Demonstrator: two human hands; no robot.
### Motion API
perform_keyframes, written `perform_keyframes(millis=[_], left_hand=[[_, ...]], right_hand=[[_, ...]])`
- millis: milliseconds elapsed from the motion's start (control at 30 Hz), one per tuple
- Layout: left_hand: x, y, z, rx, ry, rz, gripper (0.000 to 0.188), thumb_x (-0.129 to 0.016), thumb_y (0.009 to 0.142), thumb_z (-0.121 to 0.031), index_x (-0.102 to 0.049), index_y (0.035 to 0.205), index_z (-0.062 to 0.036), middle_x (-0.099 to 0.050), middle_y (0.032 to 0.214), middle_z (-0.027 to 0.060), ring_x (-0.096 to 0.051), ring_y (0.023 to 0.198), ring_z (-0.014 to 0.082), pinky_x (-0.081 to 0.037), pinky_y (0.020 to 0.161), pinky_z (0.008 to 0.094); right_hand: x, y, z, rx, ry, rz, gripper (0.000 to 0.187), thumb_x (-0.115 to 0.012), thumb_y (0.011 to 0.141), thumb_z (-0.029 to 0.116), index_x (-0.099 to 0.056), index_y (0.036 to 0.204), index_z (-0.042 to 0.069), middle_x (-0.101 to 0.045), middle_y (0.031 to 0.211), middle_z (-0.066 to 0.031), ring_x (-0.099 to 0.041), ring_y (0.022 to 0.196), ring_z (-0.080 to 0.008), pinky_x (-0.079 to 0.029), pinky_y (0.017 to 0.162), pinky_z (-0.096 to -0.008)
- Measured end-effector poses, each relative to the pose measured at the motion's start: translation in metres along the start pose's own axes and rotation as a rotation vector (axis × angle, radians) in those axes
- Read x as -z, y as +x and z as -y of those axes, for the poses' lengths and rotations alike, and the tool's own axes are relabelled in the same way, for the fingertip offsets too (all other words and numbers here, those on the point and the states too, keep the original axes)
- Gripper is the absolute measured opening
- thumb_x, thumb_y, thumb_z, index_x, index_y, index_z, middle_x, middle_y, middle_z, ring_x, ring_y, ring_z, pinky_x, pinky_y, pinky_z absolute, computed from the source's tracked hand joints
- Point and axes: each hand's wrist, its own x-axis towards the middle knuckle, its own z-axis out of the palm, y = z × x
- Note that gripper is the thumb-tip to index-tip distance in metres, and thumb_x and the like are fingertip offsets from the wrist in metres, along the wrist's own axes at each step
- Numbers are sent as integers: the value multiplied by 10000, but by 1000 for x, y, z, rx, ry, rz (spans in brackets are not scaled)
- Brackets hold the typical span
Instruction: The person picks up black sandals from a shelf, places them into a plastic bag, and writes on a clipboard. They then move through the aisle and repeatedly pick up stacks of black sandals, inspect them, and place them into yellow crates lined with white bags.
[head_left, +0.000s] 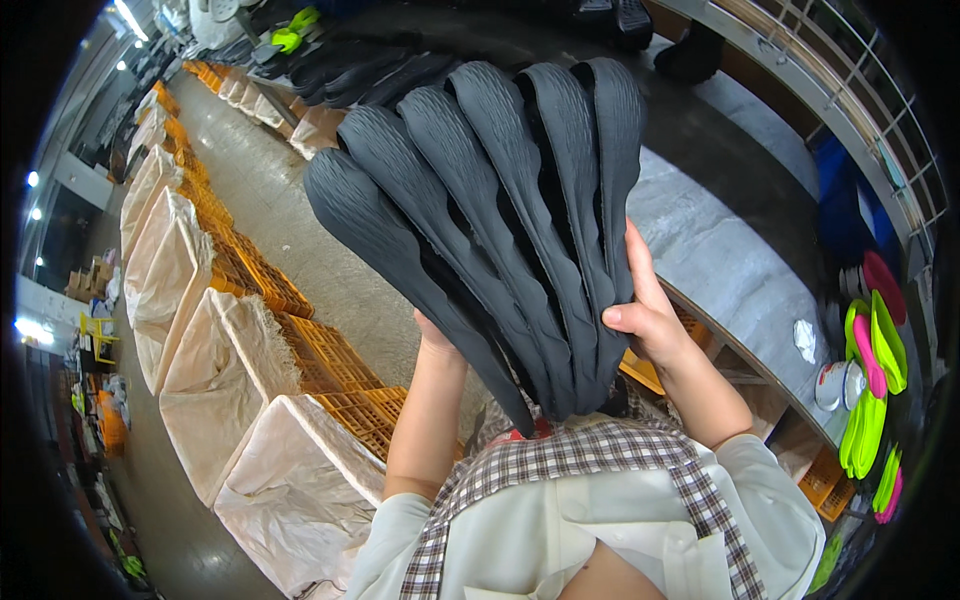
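Observation:
Several dark grey shoe soles [480,190] are fanned out in front of my chest, narrow ends together at the bottom and wide, ridged ends spread at the top. My right hand [652,312] grips the stack from the right, its thumb over the edge of the nearest sole and its fingers along the outer side. On the other side, my left hand [436,338] holds the soles from the left; most of its fingers are hidden behind them.
Orange crates [340,365] draped with cream cloth [290,490] line the left side. A grey-topped workbench [720,250] runs along my right, bearing a white can [838,385] and bright green soles [862,435]. More dark soles [370,75] lie at the far end; a wire rack [850,60] stands top right.

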Motion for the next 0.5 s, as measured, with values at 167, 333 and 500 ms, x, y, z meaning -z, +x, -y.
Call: perform_keyframes(millis=[167,333,500], left_hand=[[3,-11,-11,-37,-68,60,678,-557,852,-470,-374,1372,-76,-450,1354,113,-464,1209,284,-399,1006,445],[2,-20,-25,-82,-72,94,639,-570,876,-396,-357,1382,-69,-421,1381,107,-425,1246,275,-362,1037,435],[7,-21,-39,-106,38,311,529,-534,921,-297,-388,1345,-16,-452,1358,91,-455,1220,245,-392,1010,391]], right_hand=[[-10,1,-5,20,-17,61,993,-623,717,190,15,1459,19,-97,1502,-167,-123,1390,-266,-107,1116,-361],[-15,8,-17,-9,94,75,981,-633,739,195,11,1462,32,-95,1504,-164,-122,1389,-260,-102,1117,-361],[-17,16,-24,-22,6,52,1041,-768,732,190,-41,1463,41,-177,1483,-154,-198,1365,-257,-174,1106,-361]])
